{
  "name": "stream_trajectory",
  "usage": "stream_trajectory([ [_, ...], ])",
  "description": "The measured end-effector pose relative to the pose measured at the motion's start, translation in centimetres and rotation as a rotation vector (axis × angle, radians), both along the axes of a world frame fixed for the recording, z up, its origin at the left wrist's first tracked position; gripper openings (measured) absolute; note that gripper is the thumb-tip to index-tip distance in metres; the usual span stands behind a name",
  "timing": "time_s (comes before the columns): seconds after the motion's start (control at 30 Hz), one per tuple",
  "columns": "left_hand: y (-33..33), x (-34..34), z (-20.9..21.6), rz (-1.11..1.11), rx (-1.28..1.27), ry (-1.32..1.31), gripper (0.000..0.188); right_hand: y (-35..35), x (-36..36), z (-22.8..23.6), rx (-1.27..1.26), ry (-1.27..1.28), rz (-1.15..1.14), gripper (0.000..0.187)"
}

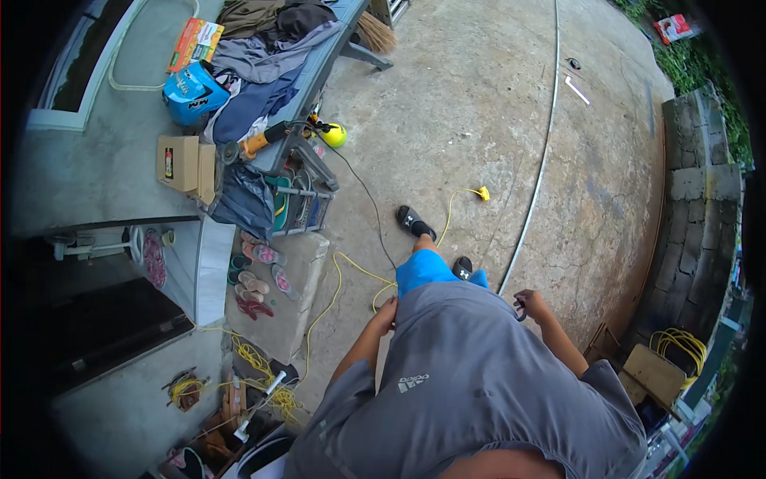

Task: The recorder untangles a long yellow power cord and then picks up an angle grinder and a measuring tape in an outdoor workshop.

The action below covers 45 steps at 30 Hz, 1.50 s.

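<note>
My left hand (pixel 387 314) hangs beside the blue shorts (pixel 423 270), close to the hem of my grey shirt (pixel 471 351). Its fingers are mostly turned away, so I cannot make out whether it holds anything. Out to the right, my right hand (pixel 533 304) is bent with its fingers curled about a small dark curved thing (pixel 520 312), too small to name. Just beyond that hand, a long pale pipe (pixel 536 188) lies on the concrete, running away from me. A yellow extension cord (pixel 338 275) loops across the ground near my left hand, its yellow socket end (pixel 483 193) lying farther off.
At far left, a table (pixel 329 52) bears clothes, a blue helmet (pixel 194 93) and an angle grinder (pixel 257 144) with a trailing black cord. Slippers (pixel 254 283) sit on a concrete step. A white strip (pixel 577 90) lies far right, near a block wall (pixel 692 191).
</note>
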State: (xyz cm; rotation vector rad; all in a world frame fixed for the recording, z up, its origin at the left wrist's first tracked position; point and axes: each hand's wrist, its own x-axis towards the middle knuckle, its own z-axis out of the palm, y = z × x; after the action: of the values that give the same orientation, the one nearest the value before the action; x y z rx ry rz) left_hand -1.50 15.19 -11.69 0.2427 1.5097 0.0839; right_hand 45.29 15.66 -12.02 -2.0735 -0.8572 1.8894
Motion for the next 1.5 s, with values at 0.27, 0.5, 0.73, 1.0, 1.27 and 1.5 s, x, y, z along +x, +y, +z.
stream_trajectory([
  [0.27, 13.6, -3.2, 3.3, 0.033, 0.225, -0.010, 0.055, 18.4, 1.0, 3.4, -0.015, -0.257, 0.053, 0.023],
  [0.5, 14.1, -6.9, 2.2, 0.763, 0.469, 0.028, 0.044, 34.4, -13.4, 8.0, 0.289, -0.141, 0.587, 0.028],
  [0.73, 5.8, -1.0, -1.2, 1.150, 0.323, 0.348, 0.035, 45.5, -23.3, 7.9, 0.279, -0.081, 1.105, 0.026],
  [1.0, 2.6, 11.7, -1.7, 1.667, -0.041, 0.477, 0.034, 58.1, -31.5, 3.9, 0.151, -0.100, 1.582, 0.025],
  [1.27, 19.0, 19.3, 0.7, 1.525, -0.138, 0.481, 0.037, 66.9, -45.1, 5.2, 0.235, 0.045, 1.794, 0.025],
  [1.5, 21.5, 22.6, 5.0, 2.049, 0.051, 0.462, 0.038, 67.9, -49.1, 3.0, 0.172, -0.032, 1.957, 0.023],
])
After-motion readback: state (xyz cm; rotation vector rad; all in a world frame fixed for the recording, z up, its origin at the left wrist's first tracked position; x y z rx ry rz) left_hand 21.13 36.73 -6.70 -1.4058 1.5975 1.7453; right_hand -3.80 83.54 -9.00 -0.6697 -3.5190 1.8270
